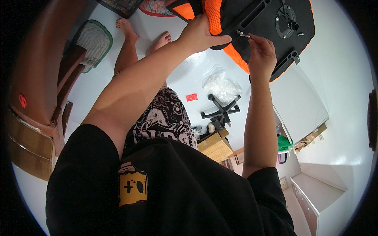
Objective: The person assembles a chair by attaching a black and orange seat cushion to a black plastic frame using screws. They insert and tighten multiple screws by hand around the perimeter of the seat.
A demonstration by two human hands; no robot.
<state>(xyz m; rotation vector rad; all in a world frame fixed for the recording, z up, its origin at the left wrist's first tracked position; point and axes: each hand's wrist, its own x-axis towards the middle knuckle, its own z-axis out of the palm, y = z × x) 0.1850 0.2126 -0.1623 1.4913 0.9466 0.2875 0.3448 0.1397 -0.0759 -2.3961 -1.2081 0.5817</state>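
Observation:
An upturned chair seat [256, 51] with black underside and orange mesh edging is at the upper right. My left hand [199, 35] is closed around its near-left edge, thumb stretched along a black bracket bar [254, 16]. At the end of that bar, my right hand [262, 55] pinches a silver bolt [243, 35] between thumb and fingers. The bolt touches or nearly touches the bar; whether it sits in a hole I cannot tell. Farther right on the underside are a round black fitting [286, 23] with screws and a second black bracket [288, 59].
On the pale floor lie a black star-shaped chair base [222, 111], a clear plastic bag [223, 85] and a small red packet [191, 97]. A cardboard box [215, 146] stands nearer. Brown wooden furniture [37, 74] and a grey mat [93, 42] are at left.

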